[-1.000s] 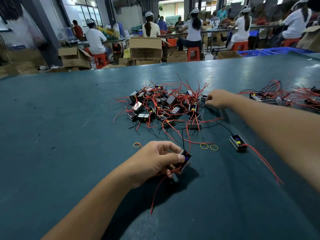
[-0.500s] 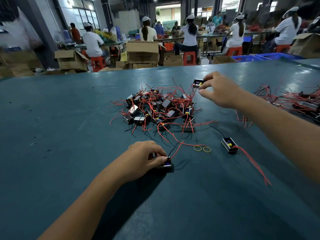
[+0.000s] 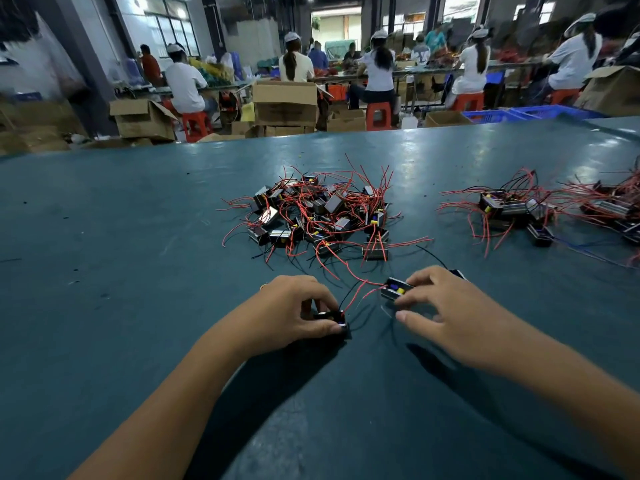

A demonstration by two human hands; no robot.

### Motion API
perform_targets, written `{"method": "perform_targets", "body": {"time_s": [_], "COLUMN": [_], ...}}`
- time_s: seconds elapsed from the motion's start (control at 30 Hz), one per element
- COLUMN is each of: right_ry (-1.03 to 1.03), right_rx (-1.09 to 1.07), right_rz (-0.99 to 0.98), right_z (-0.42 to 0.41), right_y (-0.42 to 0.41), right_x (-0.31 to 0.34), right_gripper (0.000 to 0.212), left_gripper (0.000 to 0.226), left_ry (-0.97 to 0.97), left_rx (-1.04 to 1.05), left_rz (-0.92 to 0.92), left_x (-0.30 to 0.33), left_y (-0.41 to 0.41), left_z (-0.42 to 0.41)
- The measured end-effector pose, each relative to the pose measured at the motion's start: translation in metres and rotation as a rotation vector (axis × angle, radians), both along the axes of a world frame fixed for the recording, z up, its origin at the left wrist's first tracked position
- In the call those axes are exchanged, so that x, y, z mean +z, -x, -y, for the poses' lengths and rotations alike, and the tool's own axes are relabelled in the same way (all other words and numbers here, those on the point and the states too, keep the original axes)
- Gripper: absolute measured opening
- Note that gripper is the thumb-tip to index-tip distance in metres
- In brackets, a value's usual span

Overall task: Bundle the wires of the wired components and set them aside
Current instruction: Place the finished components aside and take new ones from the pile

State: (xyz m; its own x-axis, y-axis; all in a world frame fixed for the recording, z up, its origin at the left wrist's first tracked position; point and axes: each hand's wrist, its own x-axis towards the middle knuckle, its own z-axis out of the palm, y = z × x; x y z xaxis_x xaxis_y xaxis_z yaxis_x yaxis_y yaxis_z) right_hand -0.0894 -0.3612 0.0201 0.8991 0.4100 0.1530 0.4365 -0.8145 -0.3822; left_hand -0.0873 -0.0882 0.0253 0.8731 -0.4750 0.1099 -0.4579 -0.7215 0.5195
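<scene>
A loose heap of small black wired components point(image 3: 322, 216) with red and black wires lies mid-table. My left hand point(image 3: 294, 311) grips one black component point(image 3: 334, 318) on the table near me, its red wire arching up to the right. My right hand point(image 3: 446, 306) pinches a second component point(image 3: 394, 289) with blue and yellow parts, just right of the first. Another component point(image 3: 458, 273) peeks out behind my right hand.
A second group of wired components point(image 3: 512, 209) lies at the right, with more point(image 3: 620, 209) at the far right edge. The teal table point(image 3: 121, 271) ends at the back; beyond it are cardboard boxes point(image 3: 285, 102), red stools and seated workers.
My right hand has carried a component from the heap's far side down to the near table beside my left hand. My left hand keeps holding its component on the table.
</scene>
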Motion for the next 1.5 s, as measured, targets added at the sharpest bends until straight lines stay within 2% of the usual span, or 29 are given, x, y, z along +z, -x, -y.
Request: {"method": "perform_targets", "body": {"time_s": [0.2, 0.3, 0.4, 0.5, 0.6, 0.77, 0.93, 1.17, 1.27, 1.37, 1.5], "right_ry": [0.101, 0.115, 0.028, -0.023, 0.017, -0.09, -0.148, -0.135, -0.095, -0.088, -0.08], "right_rx": [0.012, 0.034, 0.001, -0.042, -0.025, 0.018, 0.112, 0.213, 0.279, 0.343, 0.369], "right_rz": [0.0, 0.009, 0.054, 0.087, 0.103, 0.134, 0.216, 0.26, 0.245, 0.214, 0.146], "right_z": [0.009, 0.011, 0.008, 0.002, -0.003, -0.001, 0.0, 0.007, 0.014, 0.018, 0.024], "right_y": [0.0, 0.0, 0.001, 0.001, -0.001, 0.004, 0.01, 0.007, 0.006, 0.004, 0.0], "right_x": [-0.01, -0.007, -0.003, -0.002, -0.003, -0.001, 0.0, 0.002, 0.005, 0.008, 0.008], "right_gripper": [0.032, 0.021, 0.012, 0.026, 0.041, 0.043, 0.044, 0.041, 0.038, 0.036, 0.035], "left_gripper": [0.024, 0.015, 0.007, 0.009, 0.025, 0.047, 0.042, 0.012, 0.015, 0.017, 0.011], "left_ry": [-0.002, 0.014, 0.169, 0.222, 0.155, 0.095, 0.019, 0.129, 0.239, 0.237, 0.183], "left_rx": [-0.049, 0.01, 0.083, 0.064, 0.035, 0.089, 0.157, 0.152, 0.164, 0.121, 0.094], "left_rz": [-0.022, 0.133, 0.338, 0.376, 0.324, 0.369, 0.417, 0.238, 0.103, 0.019, 0.043], "left_x": [0.001, -0.001, 0.0, 0.001, -0.001, 0.001, 0.0, 0.002, 0.004, 0.007, 0.009], "left_y": [0.002, 0.002, 0.007, 0.014, 0.02, 0.032, 0.037, 0.036, 0.034, 0.032, 0.031], "left_z": [0.0, 0.007, 0.019, 0.029, 0.037, 0.052, 0.06, 0.056, 0.052, 0.047, 0.043]}}
